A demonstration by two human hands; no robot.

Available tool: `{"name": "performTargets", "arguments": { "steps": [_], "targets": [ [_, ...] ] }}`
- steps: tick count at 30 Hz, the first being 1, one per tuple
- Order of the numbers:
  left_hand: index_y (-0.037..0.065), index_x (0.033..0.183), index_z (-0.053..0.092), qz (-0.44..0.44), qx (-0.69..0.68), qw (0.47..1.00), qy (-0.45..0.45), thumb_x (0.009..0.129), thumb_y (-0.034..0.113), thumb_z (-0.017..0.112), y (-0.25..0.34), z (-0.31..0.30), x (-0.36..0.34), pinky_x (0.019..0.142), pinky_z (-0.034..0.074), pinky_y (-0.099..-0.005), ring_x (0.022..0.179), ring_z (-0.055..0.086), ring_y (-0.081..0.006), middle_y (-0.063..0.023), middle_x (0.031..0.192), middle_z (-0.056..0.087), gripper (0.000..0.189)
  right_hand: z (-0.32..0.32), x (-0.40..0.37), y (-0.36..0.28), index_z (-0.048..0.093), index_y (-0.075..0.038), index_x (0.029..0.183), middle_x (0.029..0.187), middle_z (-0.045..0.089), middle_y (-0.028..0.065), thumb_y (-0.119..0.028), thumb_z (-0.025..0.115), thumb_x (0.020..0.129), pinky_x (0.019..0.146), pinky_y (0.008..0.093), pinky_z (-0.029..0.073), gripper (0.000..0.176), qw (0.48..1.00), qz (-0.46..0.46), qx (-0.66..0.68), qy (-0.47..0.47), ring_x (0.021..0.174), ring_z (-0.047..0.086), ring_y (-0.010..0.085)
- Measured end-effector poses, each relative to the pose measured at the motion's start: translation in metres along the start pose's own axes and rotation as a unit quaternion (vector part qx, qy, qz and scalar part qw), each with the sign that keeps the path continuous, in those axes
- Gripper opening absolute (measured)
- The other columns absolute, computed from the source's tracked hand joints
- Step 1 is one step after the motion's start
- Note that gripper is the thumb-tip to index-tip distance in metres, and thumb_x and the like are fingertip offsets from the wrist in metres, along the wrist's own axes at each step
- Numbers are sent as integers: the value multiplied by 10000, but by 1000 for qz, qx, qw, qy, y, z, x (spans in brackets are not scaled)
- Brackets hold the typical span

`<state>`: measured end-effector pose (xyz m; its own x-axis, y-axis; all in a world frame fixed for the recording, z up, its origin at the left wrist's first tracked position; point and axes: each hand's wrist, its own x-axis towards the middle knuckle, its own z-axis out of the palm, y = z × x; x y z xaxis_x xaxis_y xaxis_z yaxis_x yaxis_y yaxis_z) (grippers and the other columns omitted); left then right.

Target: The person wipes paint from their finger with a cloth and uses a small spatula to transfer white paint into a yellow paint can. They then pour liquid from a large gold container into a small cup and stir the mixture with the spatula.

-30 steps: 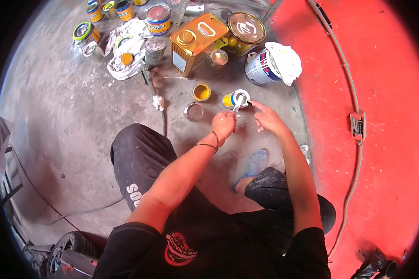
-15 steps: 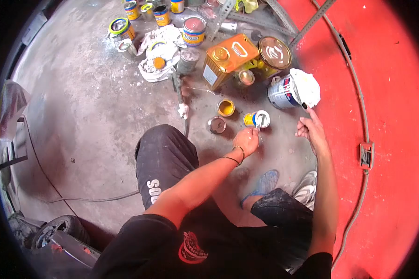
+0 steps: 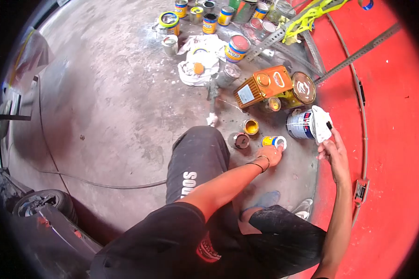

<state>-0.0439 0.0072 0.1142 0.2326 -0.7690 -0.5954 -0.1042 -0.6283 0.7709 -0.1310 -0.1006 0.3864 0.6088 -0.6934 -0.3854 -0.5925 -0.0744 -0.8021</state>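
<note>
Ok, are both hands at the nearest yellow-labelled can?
No, only the left hand is at that can; the right hand is farther right, by the bucket.

Two hands show: one left hand (image 3: 270, 154) and one right hand (image 3: 335, 156). Small tins near the left hand come to three: one blue-and-yellow tin (image 3: 268, 141), one yellow-filled tin (image 3: 251, 127), one dark tin (image 3: 241, 141). Then one bucket (image 3: 299, 125), one orange metal can (image 3: 264, 87), one large round can (image 3: 304, 88), one red-topped tin (image 3: 236, 49), one grey cup (image 3: 227, 76), one orange cap (image 3: 199, 69). Farther tins (image 3: 209, 24) number at least seven; overlap hides the exact count. Two shoes (image 3: 268, 199), one wheel (image 3: 46, 200).
</note>
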Motion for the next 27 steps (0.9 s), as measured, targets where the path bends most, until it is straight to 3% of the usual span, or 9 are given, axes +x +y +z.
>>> {"name": "performTargets", "arguments": {
  "steps": [1,4,8,11,16,18,20,22,27],
  "targets": [
    [-19,1104,821,21,21,998,61,1142,620,260,-3,8,0,1037,559,-549,1169,743,-467,-260,1184,795,851,16,2,-8,376,-96,1720,944,700,57,-220,638,1070,725,288,560,711,1000,-11,3,-15,760,638,117],
    [23,1133,832,-14,84,990,109,1136,579,365,2,12,-10,1020,576,-539,1183,753,-439,-218,1240,798,727,66,24,-29,372,-97,1726,1014,718,61,-182,649,1080,757,285,568,708,992,-48,4,-116,820,649,122],
    [160,1217,857,10,252,967,-34,1017,407,656,10,-27,-46,899,610,-475,1212,779,-313,-70,1308,815,376,165,71,-40,446,-108,1688,1096,678,41,-168,684,1062,806,291,560,673,960,-125,-39,-249,862,634,110],
    [207,1209,867,37,337,937,-84,970,321,721,11,-66,-96,885,609,-443,1199,785,-256,-38,1283,826,301,251,118,-14,486,-132,1655,1353,649,199,-346,710,1014,1039,479,552,712,861,-347,-339,-153,1185,694,384],
    [92,1184,807,96,305,943,-92,981,307,708,28,-158,-222,859,606,-480,1083,802,-304,-141,1121,833,312,382,184,-12,491,-224,1667,1433,600,125,-410,729,995,989,533,498,736,714,-424,-556,-49,1196,670,337],
    [49,1173,656,148,224,962,55,900,322,833,15,-176,-264,847,558,-483,905,744,-384,-91,900,754,424,426,219,-6,475,-238,1681,1448,595,108,-429,735,990,979,529,495,763,678,-427,-598,-28,1202,672,313],
    [58,1199,628,169,127,953,216,871,268,875,-4,-183,-300,852,532,-447,872,720,-349,-81,870,707,462,466,258,6,479,-216,1675,1456,585,112,-468,765,970,948,525,521,802,641,-456,-618,0,1177,692,306],
    [62,1229,636,101,107,954,261,910,230,835,-15,-185,-333,851,527,-437,893,718,-329,-83,901,711,412,494,283,4,429,-234,1709,1458,575,102,-493,767,968,948,501,524,855,605,-457,-652,4,1175,693,283],
    [78,1348,662,-2,84,950,301,1007,201,732,-40,-167,-360,861,526,-431,915,722,-326,-94,925,728,368,540,331,19,699,-162,1417,1231,685,82,-320,702,1002,903,489,524,445,591,-497,-636,2,1094,725,270]
  ]
}}
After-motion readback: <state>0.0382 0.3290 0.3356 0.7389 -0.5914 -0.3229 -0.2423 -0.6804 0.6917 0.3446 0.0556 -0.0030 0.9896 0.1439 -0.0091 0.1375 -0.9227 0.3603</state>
